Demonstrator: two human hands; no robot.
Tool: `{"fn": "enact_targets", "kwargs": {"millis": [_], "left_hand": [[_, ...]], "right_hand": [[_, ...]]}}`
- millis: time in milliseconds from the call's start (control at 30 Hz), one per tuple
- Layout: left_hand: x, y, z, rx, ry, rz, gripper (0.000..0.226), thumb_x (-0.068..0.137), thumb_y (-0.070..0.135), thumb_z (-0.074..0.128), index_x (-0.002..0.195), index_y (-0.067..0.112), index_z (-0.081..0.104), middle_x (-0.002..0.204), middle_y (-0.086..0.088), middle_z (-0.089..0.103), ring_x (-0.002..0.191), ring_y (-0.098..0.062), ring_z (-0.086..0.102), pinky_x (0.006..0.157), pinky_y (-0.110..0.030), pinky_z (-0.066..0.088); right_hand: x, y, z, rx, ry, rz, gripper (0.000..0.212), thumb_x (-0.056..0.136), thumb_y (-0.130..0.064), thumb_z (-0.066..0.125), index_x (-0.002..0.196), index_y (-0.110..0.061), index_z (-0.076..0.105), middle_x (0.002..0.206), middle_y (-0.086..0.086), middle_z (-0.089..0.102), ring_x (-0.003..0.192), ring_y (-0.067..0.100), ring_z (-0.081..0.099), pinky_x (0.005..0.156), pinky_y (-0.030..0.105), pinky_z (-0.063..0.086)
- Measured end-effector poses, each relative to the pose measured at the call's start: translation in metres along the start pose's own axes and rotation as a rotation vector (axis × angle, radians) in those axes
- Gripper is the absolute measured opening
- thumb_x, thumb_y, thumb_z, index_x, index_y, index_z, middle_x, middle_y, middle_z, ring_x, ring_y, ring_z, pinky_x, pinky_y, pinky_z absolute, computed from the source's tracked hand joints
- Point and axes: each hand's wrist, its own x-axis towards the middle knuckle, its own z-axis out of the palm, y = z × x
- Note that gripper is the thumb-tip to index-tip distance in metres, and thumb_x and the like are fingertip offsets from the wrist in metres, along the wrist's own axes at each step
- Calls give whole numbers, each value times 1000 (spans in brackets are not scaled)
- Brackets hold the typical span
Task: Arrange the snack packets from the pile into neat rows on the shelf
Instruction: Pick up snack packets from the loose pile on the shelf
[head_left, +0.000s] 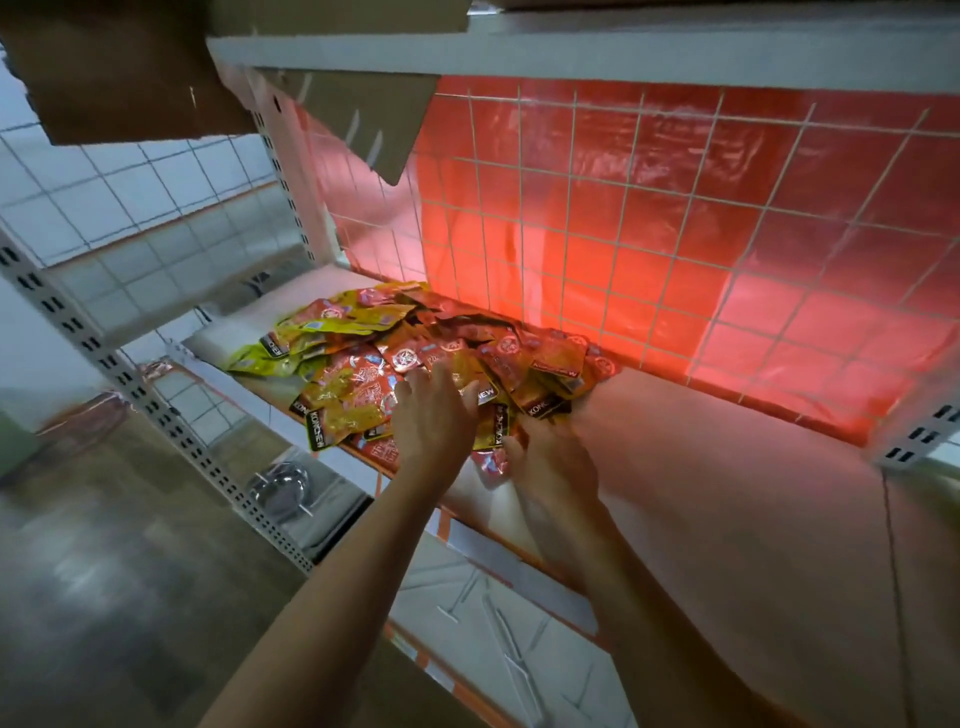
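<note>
While reaching over the shelf's (701, 493) front edge, rests left hand (434, 415), fingers straight, on the snack packet pile (363, 374); tucks right hand (553, 467) in beside it, grip impossible to tell.

I read the snack packets (415, 358) as glossy printed plastic film, crinkled and catching the light. The shelf (727, 493) beneath them looks smooth and matt. Behind it, a wire grid (623, 218) of white-coated metal fronts a shiny red plastic sheet (779, 171). The perforated upright (156, 410) is painted metal; the box (119, 78) above is matt brown cardboard.
</note>
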Motion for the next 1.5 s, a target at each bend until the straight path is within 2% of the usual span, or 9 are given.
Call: {"fn": "enact_targets", "kwargs": {"millis": [233,367,533,633,767,1033,1167,1333,1500], "left_hand": [[23,-8,8,-10,-14,13,54,83,45,68,116,11,42,110,-14,54,106,-31,51,78,-38,48],[24,-9,10,-92,-32,39,76,80,30,75,136,4,32,119,-19,55,112,-35,52,87,-41,47],[15,0,10,-257,-5,120,62,86,6,56,141,-3,30,124,-24,52,110,-38,55,88,-43,45],[5,11,10,-386,-15,163,33,80,3,46,111,0,58,105,-20,58,90,-35,56,73,-41,46],[-16,34,15,-604,-27,209,12,73,-2,49,82,-1,57,83,-19,59,77,-35,55,62,-38,36],[-67,90,34,-811,-274,342,18,95,25,54,95,10,63,80,-1,69,79,-23,64,61,-25,42],[-101,124,41,-823,-368,388,38,101,33,41,92,5,65,83,-10,68,77,-26,62,63,-31,44],[-160,176,48,-874,-452,421,17,98,20,48,98,10,63,85,2,62,71,-13,60,61,-21,45],[-231,229,51,-875,-511,455,8,93,21,57,93,16,63,82,5,61,71,-12,55,61,-22,38]], "right_hand": [[5,-8,9,-108,147,202,35,88,-54,52,111,-30,61,125,8,41,111,30,41,83,36,41],[-1,-3,7,-217,204,243,51,74,-54,63,114,-24,53,122,8,42,110,31,41,86,38,40],[-6,-2,-2,-246,187,314,48,82,-25,62,125,-16,43,123,12,45,112,32,45,87,40,41],[-12,6,-12,-104,226,290,34,88,-16,50,121,-13,44,118,13,53,109,34,52,86,39,44],[-28,24,-29,197,407,305,27,96,-18,45,120,-7,53,114,19,63,104,38,58,78,35,43],[-66,71,-63,584,674,450,27,93,-18,52,119,-12,60,114,10,65,100,25,61,88,37,50],[-94,106,-86,627,776,473,29,87,-18,60,116,-17,60,106,4,66,91,18,61,78,30,49],[-144,158,-119,701,864,434,40,79,-2,64,110,-28,62,90,-11,64,74,-2,61,56,10,45],[-214,215,-164,673,1001,576,49,67,-4,75,114,-14,60,96,-2,61,87,18,59,76,32,51]]}}
